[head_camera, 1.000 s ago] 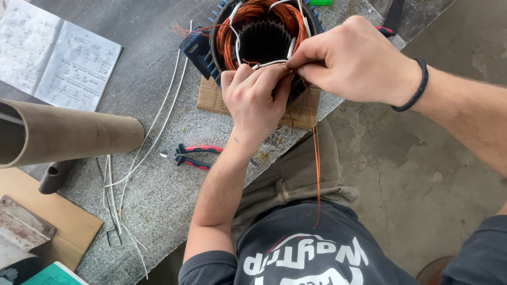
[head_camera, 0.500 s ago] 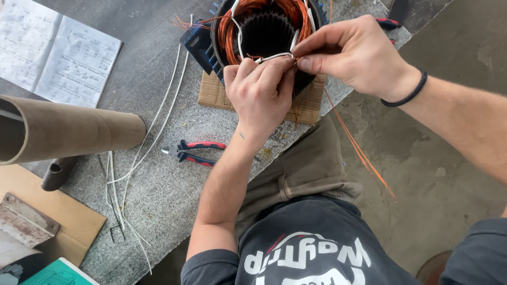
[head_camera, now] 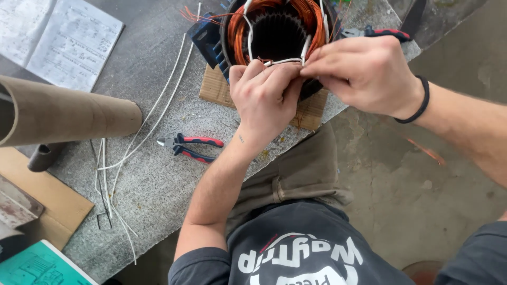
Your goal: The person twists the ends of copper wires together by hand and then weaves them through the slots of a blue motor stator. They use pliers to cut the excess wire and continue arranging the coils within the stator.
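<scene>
Grey stone bench [head_camera: 158,174] carries a motor stator [head_camera: 277,31]. Left hand [head_camera: 264,95] and right hand [head_camera: 364,74] both pinch its white sleeve [head_camera: 282,62].

One head-worn camera is looking steeply down from above the person's own chest, facing the edge of a grey stone worktop [head_camera: 158,174]. It is sitting close over both hands at the frame's top, taking in bench, lap and concrete floor [head_camera: 422,211] together.

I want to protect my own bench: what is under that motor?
A piece of brown cardboard lies under the motor, on the stone table. Both hands hide its middle.
</scene>
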